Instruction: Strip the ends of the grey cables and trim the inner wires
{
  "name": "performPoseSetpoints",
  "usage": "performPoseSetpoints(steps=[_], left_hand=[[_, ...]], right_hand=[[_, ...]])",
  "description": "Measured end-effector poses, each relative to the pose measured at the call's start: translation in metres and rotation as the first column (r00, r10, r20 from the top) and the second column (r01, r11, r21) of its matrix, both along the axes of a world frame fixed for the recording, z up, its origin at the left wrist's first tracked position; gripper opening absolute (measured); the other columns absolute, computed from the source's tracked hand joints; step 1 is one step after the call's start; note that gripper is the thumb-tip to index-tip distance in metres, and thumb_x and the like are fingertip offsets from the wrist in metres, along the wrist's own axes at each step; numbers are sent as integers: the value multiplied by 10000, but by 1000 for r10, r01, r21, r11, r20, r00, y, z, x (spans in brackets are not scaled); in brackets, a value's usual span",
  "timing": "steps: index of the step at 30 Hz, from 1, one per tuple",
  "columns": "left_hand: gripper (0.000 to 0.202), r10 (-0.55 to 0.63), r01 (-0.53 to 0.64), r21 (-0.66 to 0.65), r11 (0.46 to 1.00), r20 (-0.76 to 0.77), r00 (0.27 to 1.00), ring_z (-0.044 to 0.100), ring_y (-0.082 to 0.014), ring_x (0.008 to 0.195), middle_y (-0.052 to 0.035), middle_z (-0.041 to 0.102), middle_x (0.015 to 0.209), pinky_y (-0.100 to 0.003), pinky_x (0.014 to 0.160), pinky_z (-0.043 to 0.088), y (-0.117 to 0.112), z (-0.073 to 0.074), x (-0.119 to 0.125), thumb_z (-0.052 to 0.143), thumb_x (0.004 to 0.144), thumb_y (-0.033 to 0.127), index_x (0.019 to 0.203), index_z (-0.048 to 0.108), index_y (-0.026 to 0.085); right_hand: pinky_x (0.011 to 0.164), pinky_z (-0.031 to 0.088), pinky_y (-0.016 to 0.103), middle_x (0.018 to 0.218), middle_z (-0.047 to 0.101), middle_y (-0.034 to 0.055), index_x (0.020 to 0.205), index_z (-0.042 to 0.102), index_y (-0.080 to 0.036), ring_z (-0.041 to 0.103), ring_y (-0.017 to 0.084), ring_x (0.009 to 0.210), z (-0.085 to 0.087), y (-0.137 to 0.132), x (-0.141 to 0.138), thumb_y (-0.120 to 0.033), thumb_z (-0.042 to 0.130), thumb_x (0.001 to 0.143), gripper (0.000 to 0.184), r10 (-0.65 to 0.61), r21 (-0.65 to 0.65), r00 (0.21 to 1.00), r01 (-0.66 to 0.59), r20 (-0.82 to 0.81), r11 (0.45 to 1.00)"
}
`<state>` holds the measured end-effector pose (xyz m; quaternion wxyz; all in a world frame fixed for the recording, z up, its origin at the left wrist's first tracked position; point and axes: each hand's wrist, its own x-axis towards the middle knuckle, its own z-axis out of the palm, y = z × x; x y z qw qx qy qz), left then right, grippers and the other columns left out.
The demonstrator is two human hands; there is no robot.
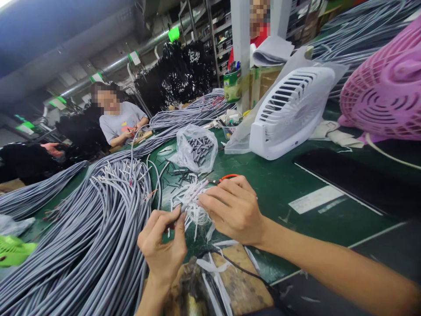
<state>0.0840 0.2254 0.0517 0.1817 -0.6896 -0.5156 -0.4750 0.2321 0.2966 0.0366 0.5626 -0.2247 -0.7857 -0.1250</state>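
Note:
My left hand [164,245] pinches a grey cable [183,207] between thumb and forefinger. The cable's pale end [199,189] points up and away to the right. At that end my right hand [235,208] is closed, its fingertips against the pale strands; exactly what they pinch is partly hidden. Orange-handled cutters [229,176] show just behind the right knuckles, and I cannot tell whether the hand holds them. Beneath both hands lies a heap of white strips [197,215]. A clear plastic bag [184,149] of short grey tube pieces [200,149] stands just beyond.
A large bundle of grey cables [108,228] covers the left side. A white fan [292,109] and a pink fan [384,87] stand at the right, near a dark flat panel [348,180]. A stained board [243,281] is in front. One co-worker [120,118] sits across the table.

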Motion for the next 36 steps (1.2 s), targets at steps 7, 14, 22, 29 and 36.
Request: performPoseSetpoints(steps=[7,14,22,29,36], left_hand=[[165,-14,13,-24,1000,-21,1000,452,-64,469,31,555,602,-188,451,376,-2,-4,0,619,713,31,803,614,169],[161,-49,44,-74,996,-63,997,475,-78,504,26,547,608,-194,492,405,0,-12,-1,601,725,34,809,593,170],[152,46,-48,-12,999,-133,990,520,-91,521,12,573,614,-197,511,415,1,-12,-2,620,721,50,817,605,166],[114,118,-116,23,993,-188,975,540,-103,518,2,595,605,-207,509,413,3,-13,-4,619,728,79,800,609,167],[139,134,-127,46,991,-249,959,505,-97,484,10,596,600,-212,496,393,0,-12,-3,614,732,81,833,609,177]], right_hand=[[649,290,309,634,627,2,753,600,-170,475,141,625,-2,1,0,-107,495,805,133,61,-23,998,-61,9,998],[511,348,217,571,563,-14,688,534,-168,479,90,502,-6,-3,-13,-224,473,869,199,288,-505,927,-373,-242,778],[459,344,233,604,557,-9,717,537,-200,462,100,495,8,0,5,-240,503,843,137,148,-467,848,-416,-509,780],[601,344,303,645,622,-5,709,577,-215,508,134,599,14,11,14,-175,572,802,101,90,-244,954,-164,-287,956],[707,276,333,679,670,-30,720,618,-198,500,124,654,4,9,3,-48,539,750,173,49,-17,998,-48,33,999]])
